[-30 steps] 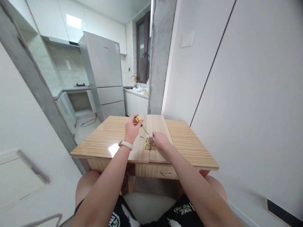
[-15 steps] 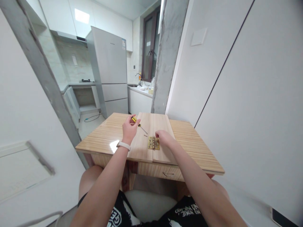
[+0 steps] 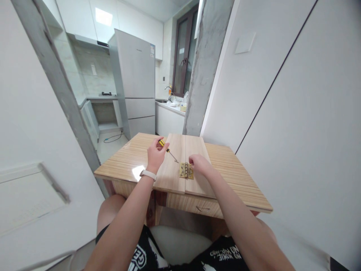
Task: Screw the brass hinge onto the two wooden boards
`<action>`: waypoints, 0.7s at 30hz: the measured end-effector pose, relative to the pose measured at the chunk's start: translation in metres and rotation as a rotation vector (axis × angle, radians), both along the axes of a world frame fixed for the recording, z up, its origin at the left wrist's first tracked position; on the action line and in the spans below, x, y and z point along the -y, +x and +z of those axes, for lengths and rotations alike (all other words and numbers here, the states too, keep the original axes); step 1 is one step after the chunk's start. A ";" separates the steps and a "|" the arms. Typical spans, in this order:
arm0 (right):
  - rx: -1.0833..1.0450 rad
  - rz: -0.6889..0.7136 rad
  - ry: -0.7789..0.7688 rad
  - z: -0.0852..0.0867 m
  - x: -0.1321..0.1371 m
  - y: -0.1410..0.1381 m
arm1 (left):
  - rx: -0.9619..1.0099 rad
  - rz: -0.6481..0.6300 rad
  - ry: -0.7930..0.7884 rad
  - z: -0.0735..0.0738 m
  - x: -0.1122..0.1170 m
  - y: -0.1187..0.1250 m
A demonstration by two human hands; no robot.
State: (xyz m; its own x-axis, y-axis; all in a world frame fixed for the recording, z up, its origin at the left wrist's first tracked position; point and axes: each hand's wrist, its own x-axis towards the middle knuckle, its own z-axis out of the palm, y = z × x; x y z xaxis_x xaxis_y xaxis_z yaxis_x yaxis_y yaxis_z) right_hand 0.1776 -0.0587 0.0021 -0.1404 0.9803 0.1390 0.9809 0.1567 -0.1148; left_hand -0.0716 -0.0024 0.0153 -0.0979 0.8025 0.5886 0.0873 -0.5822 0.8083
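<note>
My left hand (image 3: 156,154) is closed round a small yellow-and-black screwdriver (image 3: 167,149), whose tip slants down to the right toward a brass hinge (image 3: 186,171). The hinge lies flat across the seam between two light wooden boards (image 3: 172,169) set side by side on the striped wooden table (image 3: 234,177). My right hand (image 3: 199,163) rests beside the hinge's right leaf with its fingers curled and pinched at the hinge's upper edge; what they hold is too small to make out. A white band is on my left wrist.
The table has a drawer with a handle (image 3: 200,208) facing my knees. White wall panels stand close on the right, a grey concrete pillar (image 3: 203,71) behind the table. A fridge (image 3: 137,82) and kitchen counter (image 3: 169,109) lie beyond.
The screwdriver tip has come down closer to the hinge. My right hand stays at the hinge. The view has shifted slightly left, so everything sits a little further right.
</note>
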 end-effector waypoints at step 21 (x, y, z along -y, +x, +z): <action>-0.196 -0.030 -0.018 -0.015 -0.069 -0.053 | -0.006 -0.056 0.004 0.009 0.000 -0.004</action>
